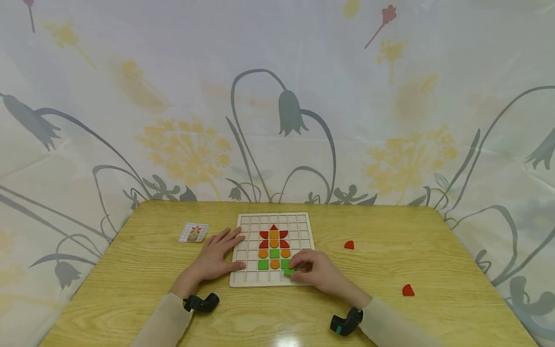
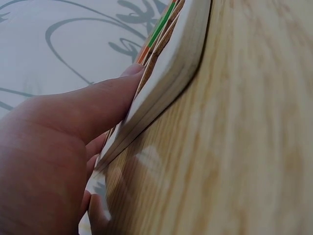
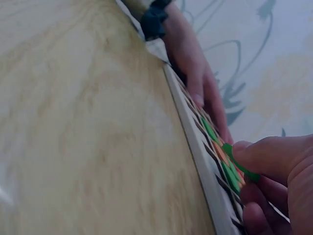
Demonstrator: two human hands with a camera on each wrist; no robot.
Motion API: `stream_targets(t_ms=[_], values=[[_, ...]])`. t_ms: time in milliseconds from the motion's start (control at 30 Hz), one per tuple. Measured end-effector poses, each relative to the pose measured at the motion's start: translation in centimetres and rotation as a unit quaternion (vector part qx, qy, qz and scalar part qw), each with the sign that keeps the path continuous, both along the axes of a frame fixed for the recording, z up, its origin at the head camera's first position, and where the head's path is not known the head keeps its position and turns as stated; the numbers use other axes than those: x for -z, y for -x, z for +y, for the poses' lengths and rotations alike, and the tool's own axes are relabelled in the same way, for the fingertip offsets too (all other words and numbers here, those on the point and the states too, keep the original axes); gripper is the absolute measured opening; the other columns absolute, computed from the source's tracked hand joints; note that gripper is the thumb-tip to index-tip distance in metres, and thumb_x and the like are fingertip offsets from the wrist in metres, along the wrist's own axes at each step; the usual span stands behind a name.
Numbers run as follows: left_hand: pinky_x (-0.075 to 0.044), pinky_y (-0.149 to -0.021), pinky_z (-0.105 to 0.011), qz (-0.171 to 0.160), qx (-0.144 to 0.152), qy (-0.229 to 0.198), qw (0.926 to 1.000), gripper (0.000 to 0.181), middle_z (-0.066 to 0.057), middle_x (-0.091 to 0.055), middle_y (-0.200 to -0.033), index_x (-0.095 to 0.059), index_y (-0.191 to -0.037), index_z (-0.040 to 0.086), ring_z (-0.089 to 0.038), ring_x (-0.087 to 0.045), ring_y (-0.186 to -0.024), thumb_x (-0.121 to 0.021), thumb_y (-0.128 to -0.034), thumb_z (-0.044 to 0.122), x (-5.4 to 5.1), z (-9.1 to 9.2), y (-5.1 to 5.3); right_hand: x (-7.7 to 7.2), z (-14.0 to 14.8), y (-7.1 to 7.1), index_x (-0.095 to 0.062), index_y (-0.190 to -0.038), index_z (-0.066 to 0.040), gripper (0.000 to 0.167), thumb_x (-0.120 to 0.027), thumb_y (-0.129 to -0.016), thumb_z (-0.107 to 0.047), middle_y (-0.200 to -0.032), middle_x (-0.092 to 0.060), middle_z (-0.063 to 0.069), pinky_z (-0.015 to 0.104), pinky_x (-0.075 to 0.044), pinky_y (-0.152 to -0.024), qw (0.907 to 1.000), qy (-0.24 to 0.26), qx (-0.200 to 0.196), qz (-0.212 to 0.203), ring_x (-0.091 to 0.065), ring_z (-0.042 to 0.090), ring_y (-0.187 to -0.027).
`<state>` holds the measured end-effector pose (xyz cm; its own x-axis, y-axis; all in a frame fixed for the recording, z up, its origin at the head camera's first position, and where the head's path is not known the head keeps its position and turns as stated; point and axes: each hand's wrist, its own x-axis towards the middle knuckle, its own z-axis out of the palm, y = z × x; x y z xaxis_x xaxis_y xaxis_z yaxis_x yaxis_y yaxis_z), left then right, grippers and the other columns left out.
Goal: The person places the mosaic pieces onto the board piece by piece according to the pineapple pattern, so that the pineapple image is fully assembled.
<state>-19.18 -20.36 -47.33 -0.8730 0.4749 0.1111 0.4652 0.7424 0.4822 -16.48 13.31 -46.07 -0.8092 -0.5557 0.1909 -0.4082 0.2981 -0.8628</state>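
A pale wooden grid board [image 1: 251, 279] bears a figure of flat red, orange and green pieces. My right hand [image 1: 318, 271] is over its lower right part and pinches a green piece [image 3: 241, 164] between thumb and fingers, tilted above the board. Just beyond that piece, a green square [image 1: 284, 262] lies in the grid, partly covered in the head view. On the board's left edge rests my left hand [image 1: 212, 258], fingers spread and thumb [image 2: 105, 100] touching the rim. An orange circle [image 1: 275, 264] and another green square [image 1: 263, 264] lie in the bottom row of the figure.
Left of the board lies a small picture card [image 1: 193, 232] with a similar coloured figure on a grid. Two loose red pieces, one nearer the board [image 1: 349, 245] and one farther right [image 1: 408, 290], lie on the wooden table [image 1: 260, 318]. A flowered cloth [image 1: 195, 96] hangs behind.
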Motion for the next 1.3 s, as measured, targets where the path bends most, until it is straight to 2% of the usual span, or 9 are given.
stream_targets(t_ms=[100,200,433,733,1000,1300], values=[[-0.012,-0.113,-0.064,0.002,0.001,-0.001,1.0,0.076,-0.006,-0.028,-0.162,-0.047,-0.151,0.014,-0.037,-0.017,-0.149,-0.067,-0.0897,0.053,0.0,0.0,0.0,1.1,-0.7,0.2,-0.077,-0.098,-0.016,0.012,-0.08,-0.086,-0.018,-0.107,-0.068,-0.003,0.027,-0.051,-0.076,0.9997,-0.012,-0.009,0.019,-0.062,0.013,-0.093],[-0.012,-0.113,-0.064,0.0,-0.001,-0.001,1.0,0.076,-0.005,-0.027,-0.163,-0.047,-0.151,0.014,-0.037,-0.016,-0.149,-0.067,-0.0895,0.053,0.0,-0.1,0.0,1.0,-1.3,0.1,-0.077,-0.098,-0.019,0.011,-0.08,-0.087,-0.019,-0.107,-0.069,-0.006,0.029,-0.05,-0.084,0.9986,-0.026,-0.016,0.042,-0.06,0.012,-0.099],[-0.012,-0.113,-0.064,0.001,-0.004,0.002,1.0,0.076,-0.004,-0.028,-0.162,-0.047,-0.151,0.014,-0.036,-0.017,-0.149,-0.067,-0.0891,0.054,0.0,-0.1,-0.1,0.9,-2.2,-0.4,-0.079,-0.094,-0.017,0.006,-0.078,-0.088,-0.017,-0.106,-0.069,-0.006,0.03,-0.046,-0.08,0.9914,-0.077,-0.023,0.103,-0.053,0.011,-0.093],[-0.013,-0.113,-0.063,0.005,-0.004,0.006,1.0,0.076,-0.005,-0.028,-0.162,-0.047,-0.151,0.014,-0.036,-0.017,-0.149,-0.067,-0.0894,0.053,0.1,-0.1,-0.1,0.9,-2.3,-0.6,-0.081,-0.093,-0.017,0.007,-0.078,-0.088,-0.013,-0.107,-0.066,-0.005,0.033,-0.046,-0.084,0.9853,-0.09,-0.032,0.142,-0.052,0.012,-0.097],[-0.011,-0.113,-0.064,0.001,-0.001,-0.006,1.0,0.076,-0.005,-0.028,-0.162,-0.046,-0.151,0.015,-0.037,-0.017,-0.149,-0.067,-0.0897,0.053,0.0,0.0,0.0,0.5,-2.4,-0.7,-0.081,-0.095,-0.019,0.009,-0.075,-0.09,-0.014,-0.111,-0.064,-0.007,0.035,-0.046,-0.09,0.9835,-0.12,-0.033,0.131,-0.051,0.011,-0.102],[-0.011,-0.113,-0.064,0.002,0.001,-0.007,1.0,0.076,-0.006,-0.028,-0.162,-0.047,-0.151,0.014,-0.037,-0.017,-0.149,-0.068,-0.0894,0.052,-0.1,0.0,0.0,0.4,-2.4,-0.6,-0.081,-0.099,-0.02,0.012,-0.073,-0.092,-0.014,-0.115,-0.065,-0.005,0.034,-0.046,-0.089,0.976,-0.14,-0.051,0.159,-0.051,0.013,-0.103]])
